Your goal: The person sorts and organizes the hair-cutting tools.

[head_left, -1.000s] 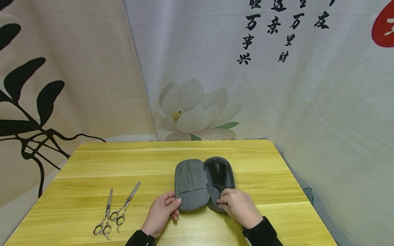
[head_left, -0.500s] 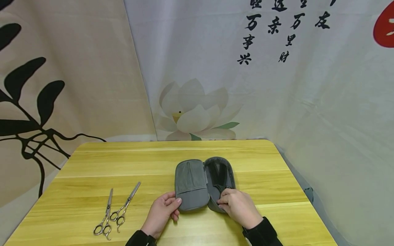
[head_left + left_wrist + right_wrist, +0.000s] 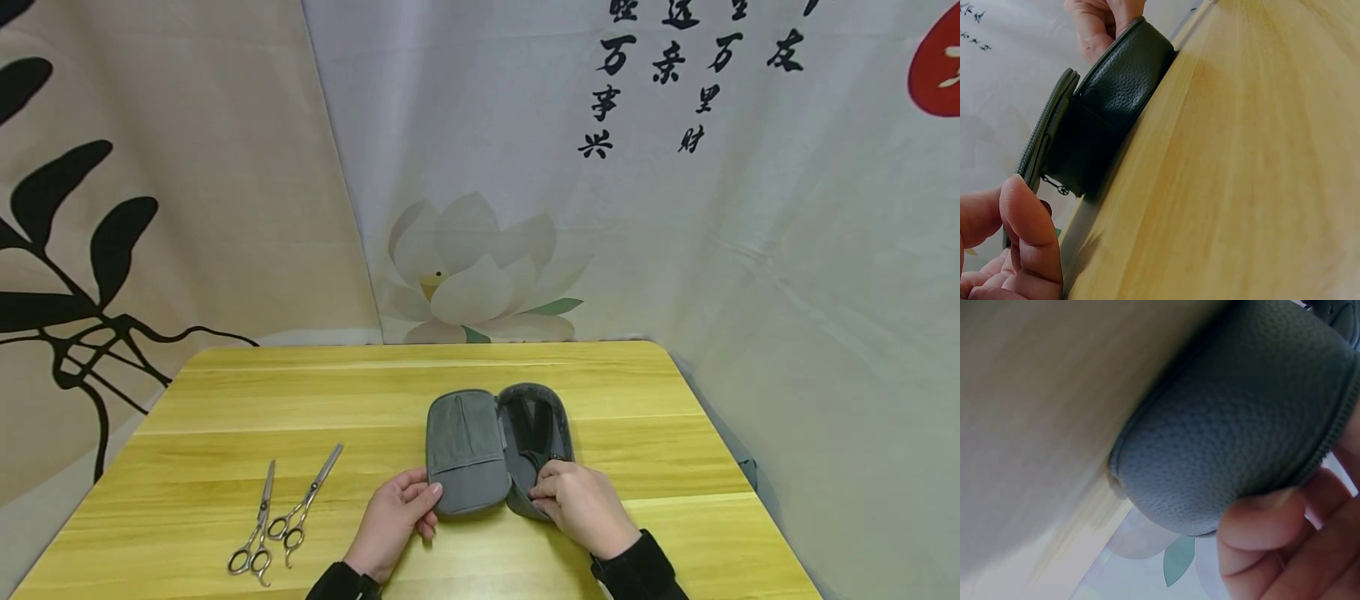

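Observation:
A grey zip case (image 3: 468, 487) lies unfolded on the table, its flat pocketed lid to the left and its deeper half to the right. At the lid's lower left edge, my left hand (image 3: 397, 517) pinches the rim between thumb and fingers. My right hand (image 3: 581, 504) grips the near wall of the deeper half, fingers over the rim and thumb against the pebbled outer wall (image 3: 1210, 437). Long dark items (image 3: 534, 425) lie inside that half, partly hidden by the right hand. From the left wrist, the lid (image 3: 1050, 134) stands tilted up off the table, beside a small zipper pull (image 3: 1060, 186).
To the left of the case lie two pairs of silver hairdressing scissors, one pair (image 3: 262, 508) nearer the front and the other (image 3: 311, 492) beside it. The wooden table (image 3: 660, 550) ends at a printed cloth backdrop (image 3: 480, 167) behind and at the sides.

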A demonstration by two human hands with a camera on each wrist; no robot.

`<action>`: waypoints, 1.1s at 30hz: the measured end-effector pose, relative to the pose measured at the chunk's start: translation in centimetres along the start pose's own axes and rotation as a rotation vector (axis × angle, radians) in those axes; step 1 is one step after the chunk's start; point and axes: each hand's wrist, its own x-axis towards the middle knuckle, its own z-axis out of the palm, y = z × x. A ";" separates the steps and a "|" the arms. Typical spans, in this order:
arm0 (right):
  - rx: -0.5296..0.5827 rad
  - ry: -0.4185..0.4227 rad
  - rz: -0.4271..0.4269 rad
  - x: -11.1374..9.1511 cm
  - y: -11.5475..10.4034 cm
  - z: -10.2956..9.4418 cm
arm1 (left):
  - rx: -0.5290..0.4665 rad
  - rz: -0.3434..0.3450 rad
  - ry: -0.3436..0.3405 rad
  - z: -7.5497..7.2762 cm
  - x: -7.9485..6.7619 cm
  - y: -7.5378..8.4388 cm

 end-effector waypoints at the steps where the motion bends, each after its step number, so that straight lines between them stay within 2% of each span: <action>1: 0.001 -0.001 0.001 0.0 0.0 0.0 | 0.000 0.000 0.000 0.0 0.0 0.0; 11: 0.007 -0.004 -0.001 -0.2 0.0 0.1 | 0.003 -0.022 0.007 0.0 0.0 -0.2; 18: -0.024 0.088 -0.012 -0.3 0.1 0.3 | -0.009 -0.016 0.014 0.1 0.1 -0.3; 29: -0.124 0.183 0.059 -0.1 0.2 0.3 | 0.012 -0.010 0.021 0.1 -0.1 0.2; 33: -0.143 0.185 0.100 0.0 0.0 0.1 | 0.040 -0.016 0.012 -0.1 -0.3 0.4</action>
